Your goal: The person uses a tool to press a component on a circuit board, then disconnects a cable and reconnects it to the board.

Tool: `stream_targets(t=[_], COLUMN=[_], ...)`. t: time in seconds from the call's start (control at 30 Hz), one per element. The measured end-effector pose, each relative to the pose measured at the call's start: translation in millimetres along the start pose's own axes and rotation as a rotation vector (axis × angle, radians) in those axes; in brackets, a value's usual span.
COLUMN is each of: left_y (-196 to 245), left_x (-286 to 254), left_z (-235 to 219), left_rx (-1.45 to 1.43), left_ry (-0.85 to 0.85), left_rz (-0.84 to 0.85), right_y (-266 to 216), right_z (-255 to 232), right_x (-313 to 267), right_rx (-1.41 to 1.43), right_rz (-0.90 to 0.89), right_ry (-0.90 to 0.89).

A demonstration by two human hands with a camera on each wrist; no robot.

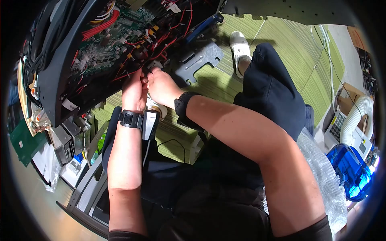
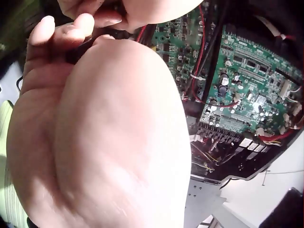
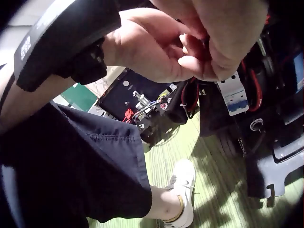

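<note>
Two bare hands meet at the lower edge of an opened machine (image 1: pixel 64 56), which fills the upper left of the head view. The left hand (image 1: pixel 134 92) has its fingers bent in; the right hand (image 1: pixel 161 85) curls in against it, fingertips close together. Whether either grips anything cannot be told, as the hands hide what lies between them.

The machine has a dark casing around a green circuit board (image 1: pixel 102 58) dense with small silver and black parts. A bundle of red wires (image 1: pixel 102 26) crosses its upper left, and more red leads with yellow connectors (image 1: pixel 155 28) run toward the hands. The left wrist view shows a second board (image 2: pixel 256 80) at right, edged with a row of black connectors.

A white label (image 1: pixel 69 104) sits on the machine's lower left and a white tag (image 1: pixel 174 8) near the top; the print on both is too small to read. White lettering on the wrist camera (image 3: pixel 61 47) is likewise illegible. A grey metal plate (image 1: pixel 199 60) with a cutout lies right of the hands.
</note>
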State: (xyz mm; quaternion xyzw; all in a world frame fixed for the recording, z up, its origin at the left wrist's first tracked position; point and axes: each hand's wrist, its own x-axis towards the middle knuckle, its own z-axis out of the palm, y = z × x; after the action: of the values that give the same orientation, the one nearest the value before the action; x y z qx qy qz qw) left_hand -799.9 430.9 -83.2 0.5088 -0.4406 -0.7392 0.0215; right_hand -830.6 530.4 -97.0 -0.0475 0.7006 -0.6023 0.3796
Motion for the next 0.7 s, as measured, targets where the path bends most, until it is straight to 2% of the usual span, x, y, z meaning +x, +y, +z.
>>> stream_targets(t=[0.2,0.3,0.4,0.47,0.57,0.6,0.67,0.7], left_y=[0,-1,0,-1,-4,-4,-4,-2], left_x=[2,4,6,9,12,13,15,12], left_z=[-1,-1,-6,-7,-8,-9,-10,-8], left_rx=[0.001,-0.003,0.015,0.018,0.002,-0.013,-0.005,0.004], left_ry=[0.012,0.001,-0.053,-0.043,-0.055,-0.074,-0.063,-0.056], left_rz=[-0.025,0.017,-0.001,0.002,0.014,0.024,0.028,0.028], right_y=[-2,-7,0,7,19,14,-1,1], right_z=[-3,-7,2,5,8,7,1,4], right_x=[2,2,5,9,17,15,8,13], right_rx=[-0.036,-0.104,0.040,-0.042,-0.151,-0.151,0.015,-0.006], right_rz=[-0.017,-0.045,0.036,-0.078,-0.140,-0.141,-0.019,-0.070], right_ry=[0.005,-0.077,-0.013,-0.002,-0.028,-0.032,-0.028,-0.028])
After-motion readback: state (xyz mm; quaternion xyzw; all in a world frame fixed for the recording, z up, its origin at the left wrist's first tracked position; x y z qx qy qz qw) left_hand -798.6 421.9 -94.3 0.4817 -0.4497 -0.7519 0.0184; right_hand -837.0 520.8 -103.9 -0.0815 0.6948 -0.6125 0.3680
